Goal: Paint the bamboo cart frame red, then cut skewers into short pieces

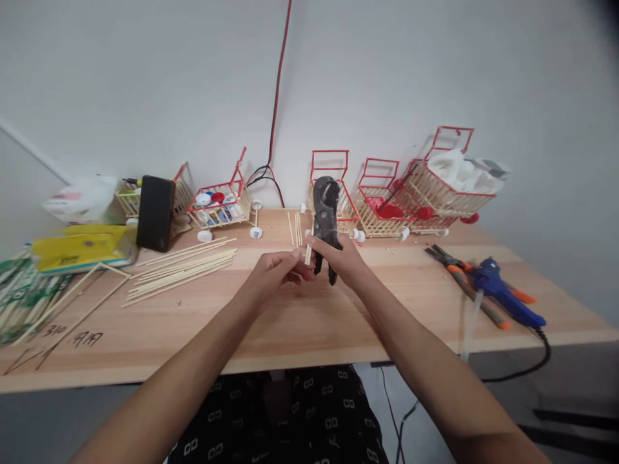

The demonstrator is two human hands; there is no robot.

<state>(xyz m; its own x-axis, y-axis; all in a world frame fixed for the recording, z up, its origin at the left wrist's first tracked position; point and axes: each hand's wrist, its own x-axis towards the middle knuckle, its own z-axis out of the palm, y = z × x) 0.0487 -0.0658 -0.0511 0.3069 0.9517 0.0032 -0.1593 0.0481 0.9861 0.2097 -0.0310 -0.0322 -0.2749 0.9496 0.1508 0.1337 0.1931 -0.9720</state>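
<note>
My right hand (345, 254) is wrapped round a pair of black cutting pliers (326, 209), its hooked jaw pointing up and its handles down. Short wooden sticks (308, 254) stand upright beside the pliers, under my right thumb. Fingers of my left hand (285, 265) close on the lower part of these sticks; its fingertips are partly hidden. Just beyond my hands, several short cut sticks (297, 229) lie side by side on the table. Behind the pliers stands a small stick-built cart (329, 154) with a red handle, partly covered.
More carts (217, 209) line the wall, some filled. Long sticks (181, 274), a black phone-like slab (155, 212) and a yellow packet (84, 247) are on the left. Orange-handled pliers (467, 283) and a blue glue gun (505, 293) lie right on the wooden table (290, 335).
</note>
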